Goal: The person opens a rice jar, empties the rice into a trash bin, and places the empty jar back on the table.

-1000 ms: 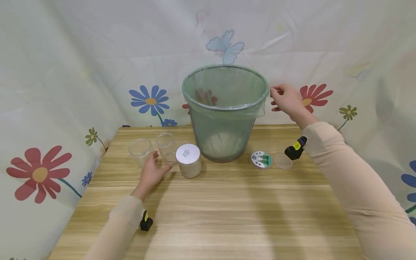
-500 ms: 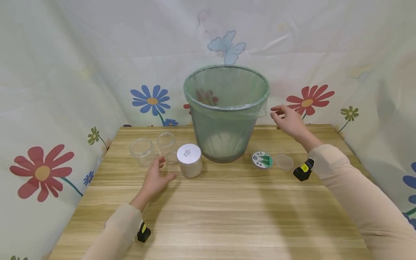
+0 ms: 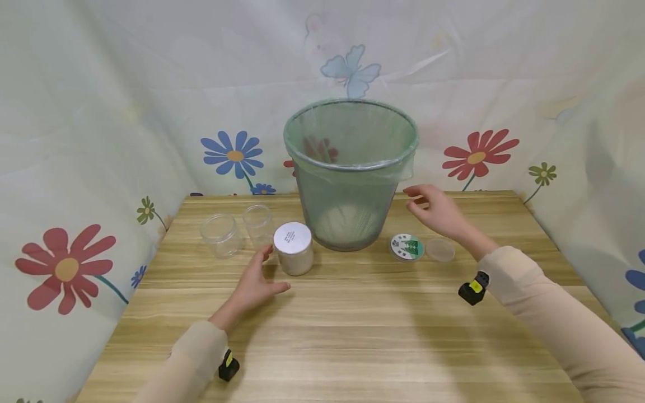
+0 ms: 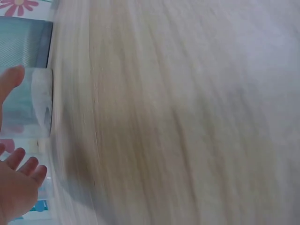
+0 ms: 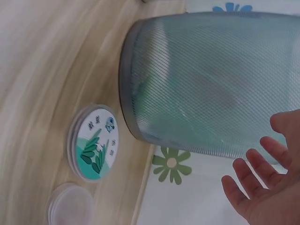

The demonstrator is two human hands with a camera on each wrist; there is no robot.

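Left hand (image 3: 254,288) now beside white-topped jar (image 3: 294,254)

The jar stands near the bin (image 3: 347,204) on the surface (image 3: 353,336), within reach of spread, empty fingers (image 3: 260,259) that were by the clear cups (image 3: 220,236). The right hand (image 3: 439,212), fingers apart, has dropped from the bin's rim (image 3: 353,167).

Two clear jars (image 3: 220,240) (image 3: 258,221) and one white-topped jar (image 3: 295,261) are sitting on one table (image 3: 353,324), two round discs (image 3: 406,247) (image 3: 440,249) are lying there, one bin (image 3: 347,226) is sporting one green liner (image 3: 353,176), and two hands (image 3: 253,285) (image 3: 438,214) plus two wrist cams (image 3: 229,367) (image 3: 473,289) are showing.
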